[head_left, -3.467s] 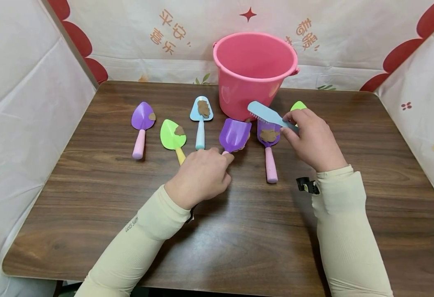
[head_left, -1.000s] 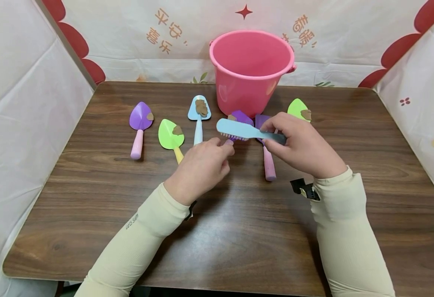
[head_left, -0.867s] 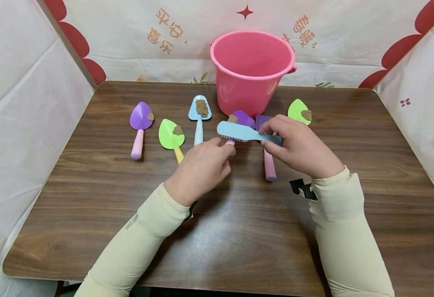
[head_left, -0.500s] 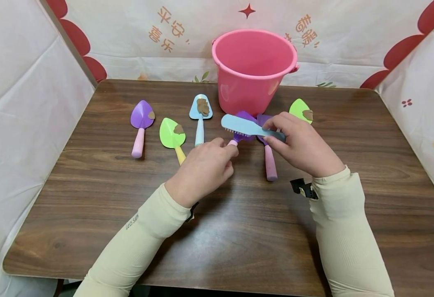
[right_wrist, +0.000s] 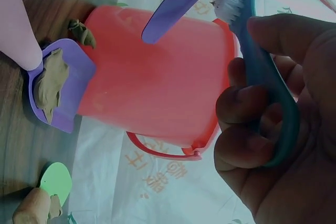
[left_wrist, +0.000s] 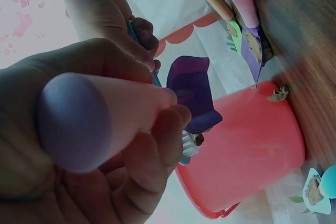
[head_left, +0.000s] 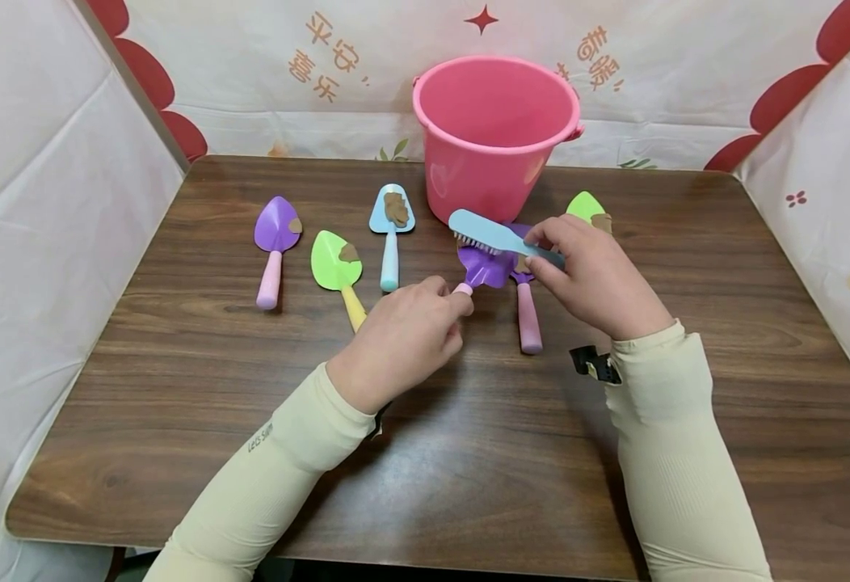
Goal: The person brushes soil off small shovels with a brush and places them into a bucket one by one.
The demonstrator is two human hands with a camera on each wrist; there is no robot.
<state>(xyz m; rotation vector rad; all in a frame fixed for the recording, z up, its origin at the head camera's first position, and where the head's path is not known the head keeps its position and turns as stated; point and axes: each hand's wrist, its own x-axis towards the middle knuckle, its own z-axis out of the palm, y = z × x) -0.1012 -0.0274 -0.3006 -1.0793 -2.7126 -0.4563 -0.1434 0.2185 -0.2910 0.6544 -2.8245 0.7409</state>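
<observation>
Purple plastic shovel with broad, curved blade and pink handle (head_left: 486,271) is hanging above the dark wood-grained worktop (head_left: 483,485), in front of a tall pink plastic bucket (head_left: 469,179). Left hand (head_left: 405,339) is gripping the handle, fingers curling round it. Right hand (head_left: 599,279) is grasping a light-blue brush with white bristles (head_left: 494,232), bristles facing the purple blade; whether they are touching, cannot tell. Second purple shovel with pink handle (head_left: 529,323) is lying just right of the first. Leftward, a light-blue triangular shovel (head_left: 391,263), a lime-green trowel with yellow handle (head_left: 332,271) and a pointed purple trowel with pink handle (head_left: 274,230) are lying apart, blades carrying brown patches. Rightward, a lime-green blade (head_left: 581,204) is showing behind the right hand.
</observation>
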